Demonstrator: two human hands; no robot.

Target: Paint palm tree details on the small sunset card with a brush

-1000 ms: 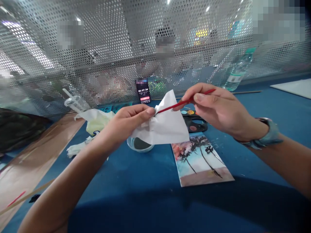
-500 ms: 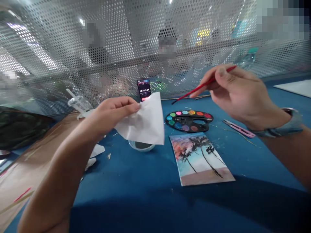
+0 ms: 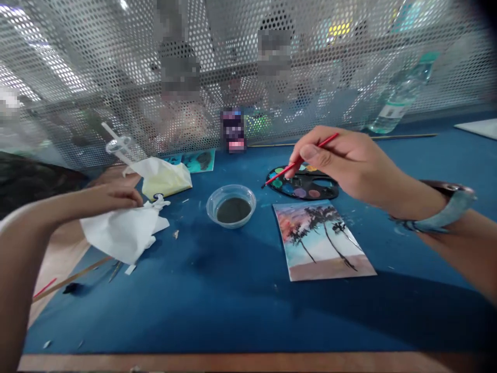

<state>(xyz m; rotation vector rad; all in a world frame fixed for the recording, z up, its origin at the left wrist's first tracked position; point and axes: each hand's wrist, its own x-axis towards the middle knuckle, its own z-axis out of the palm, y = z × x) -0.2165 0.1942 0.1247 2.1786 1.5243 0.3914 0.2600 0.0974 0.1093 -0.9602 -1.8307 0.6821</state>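
My left hand (image 3: 120, 197) is at the left with its fingers closed on a white paper napkin (image 3: 118, 233), low over the table's left edge. In my right hand (image 3: 330, 153) is a thin red paintbrush (image 3: 298, 161), pinched between thumb and fingers. Its dark tip points down and left, near the left rim of a black paint palette (image 3: 330, 194) with several coloured wells, partly hidden by that hand. Below the palette lies a small painting (image 3: 324, 243) of dark palm trees on a pink and blue sky. A clear plastic bowl (image 3: 212, 207) of dark water stands left of it.
A phone (image 3: 233, 132) leans on the perforated metal screen (image 3: 330, 88) at the back. A water bottle (image 3: 402, 98) stands back right. A clear cup with a straw (image 3: 122, 150), a yellowish paper packet (image 3: 166, 181) and paper scraps are at the left.
My left hand has carried the napkin left and down, uncovering the bowl. My right hand has moved left and lower, bringing the paintbrush tip close to the palette. The view has shifted slightly.
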